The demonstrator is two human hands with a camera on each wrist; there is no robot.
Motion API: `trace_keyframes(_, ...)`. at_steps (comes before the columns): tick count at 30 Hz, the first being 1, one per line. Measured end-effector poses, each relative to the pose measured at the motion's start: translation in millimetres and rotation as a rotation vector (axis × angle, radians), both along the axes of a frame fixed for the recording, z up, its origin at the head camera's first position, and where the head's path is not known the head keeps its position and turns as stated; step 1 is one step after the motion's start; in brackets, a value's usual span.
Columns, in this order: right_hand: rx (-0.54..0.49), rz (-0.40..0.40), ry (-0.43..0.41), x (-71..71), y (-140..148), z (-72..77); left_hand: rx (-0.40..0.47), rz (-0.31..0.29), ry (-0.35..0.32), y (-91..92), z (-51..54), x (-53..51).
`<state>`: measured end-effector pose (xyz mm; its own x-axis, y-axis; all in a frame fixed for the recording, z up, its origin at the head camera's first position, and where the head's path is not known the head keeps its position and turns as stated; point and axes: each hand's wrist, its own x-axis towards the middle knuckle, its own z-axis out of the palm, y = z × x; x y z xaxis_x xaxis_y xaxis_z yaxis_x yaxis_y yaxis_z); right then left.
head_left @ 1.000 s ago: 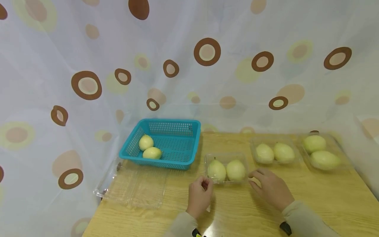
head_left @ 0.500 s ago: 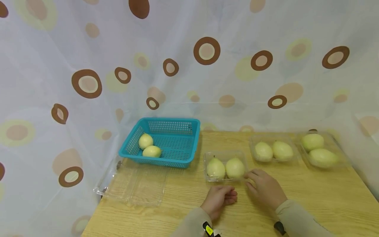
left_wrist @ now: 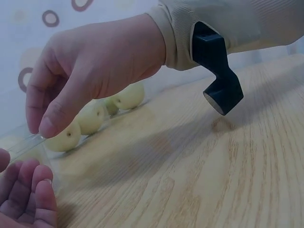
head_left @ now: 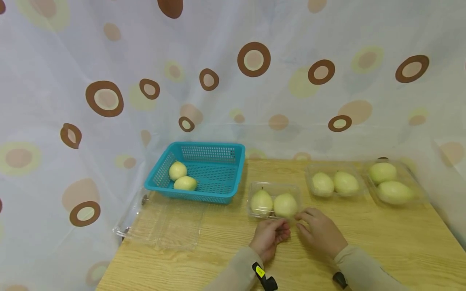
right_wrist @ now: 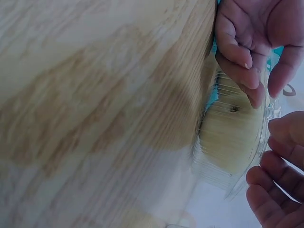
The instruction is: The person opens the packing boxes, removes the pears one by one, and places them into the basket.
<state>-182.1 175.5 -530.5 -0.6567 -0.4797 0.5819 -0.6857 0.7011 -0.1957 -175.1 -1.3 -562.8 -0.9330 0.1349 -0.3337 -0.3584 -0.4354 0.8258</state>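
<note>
A clear plastic container (head_left: 274, 187) with two pale yellow-green pears (head_left: 261, 203) stands in front of me, its lid closed over them. My left hand (head_left: 268, 238) is at the middle of its front edge, palm turned up; in the right wrist view the rim lies between its thumb and curled fingers (right_wrist: 244, 61). At the front right corner, my right hand (head_left: 322, 232) pinches the rim between thumb and forefinger, seen also in the left wrist view (left_wrist: 95, 66).
A blue basket (head_left: 233, 190) holding two pears stands at the back left, an open clear container (head_left: 178, 228) in front of it. Two more clear containers (head_left: 335, 166) (head_left: 415, 182), each with two pears, stand at the back right. A patterned curtain (head_left: 218, 52) hangs behind the wooden table (head_left: 225, 250).
My left hand has moved right from the container's front left corner, turned palm up and come up to the front edge. My right hand has shifted slightly left.
</note>
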Motion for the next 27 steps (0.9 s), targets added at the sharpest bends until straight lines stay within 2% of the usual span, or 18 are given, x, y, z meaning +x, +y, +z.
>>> trace_keyframes(7, -0.012, -0.007, -0.020, -0.8, -6, -1.5, 0.002, 0.021, -0.002, -0.3, 0.0, -4.6)
trace_keyframes(12, 0.044, -0.022, 0.034, -4.3, -3, 0.6, 0.001, 0.043, -0.013, 2.7, -0.3, -5.8)
trace_keyframes(21, 0.156, 0.023, 0.125, -14.5, -2, 8.1, -0.001, 0.075, -0.027, 7.2, 0.4, -7.6)
trace_keyframes(27, 0.185, 0.091, 0.172, -21.4, -4, 12.4, -0.007, 0.103, -0.034, 6.5, 0.5, -7.9)
